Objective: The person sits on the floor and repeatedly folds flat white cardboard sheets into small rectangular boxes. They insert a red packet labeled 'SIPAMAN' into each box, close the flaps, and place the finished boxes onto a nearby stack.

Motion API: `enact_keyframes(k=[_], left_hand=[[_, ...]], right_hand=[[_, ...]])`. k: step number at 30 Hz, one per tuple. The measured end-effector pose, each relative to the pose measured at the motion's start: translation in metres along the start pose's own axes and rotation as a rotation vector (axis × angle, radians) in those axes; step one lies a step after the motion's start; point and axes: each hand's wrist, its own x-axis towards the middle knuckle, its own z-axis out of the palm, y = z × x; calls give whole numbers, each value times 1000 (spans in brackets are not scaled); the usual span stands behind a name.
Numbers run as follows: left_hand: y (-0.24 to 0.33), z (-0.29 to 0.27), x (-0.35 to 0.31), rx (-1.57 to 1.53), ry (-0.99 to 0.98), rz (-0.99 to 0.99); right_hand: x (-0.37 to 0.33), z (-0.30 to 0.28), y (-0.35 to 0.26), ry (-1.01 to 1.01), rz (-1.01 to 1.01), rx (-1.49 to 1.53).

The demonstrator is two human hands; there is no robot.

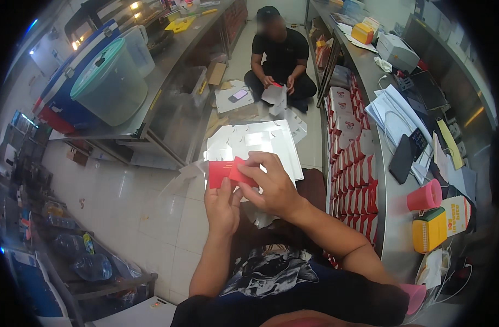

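Both hands are raised in front of my chest, gripping a small red folded card (219,173). My left hand (222,206) pinches its lower edge from below, thumb on the near face. Fingers of my right hand (271,185) close on the right part, where a flap is bent over. Just beyond them lies a stack of flat white die-cut cardboard sheets (255,136). On the floor ahead, a person (276,57) in black sits cross-legged, holding a white sheet (274,94) with a red edge.
Stacked red-and-white boxes (350,163) line the right side below a metal counter (388,210). A pink cup (424,195), a black phone (402,158) and papers lie on that counter. At left stand a clear tub (110,87) and a blue cooler (58,82). Flattened cardboard (233,98) covers floor near the person.
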Motion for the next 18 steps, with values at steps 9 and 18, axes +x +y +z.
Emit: enact_keyframes(k=[9, 18], left_hand=[[13, 1, 25, 31, 128, -78], [-7, 0, 38, -26, 195, -167]], right_hand=[[12, -16, 29, -318, 0, 349], [-7, 17, 26, -83, 198, 150]])
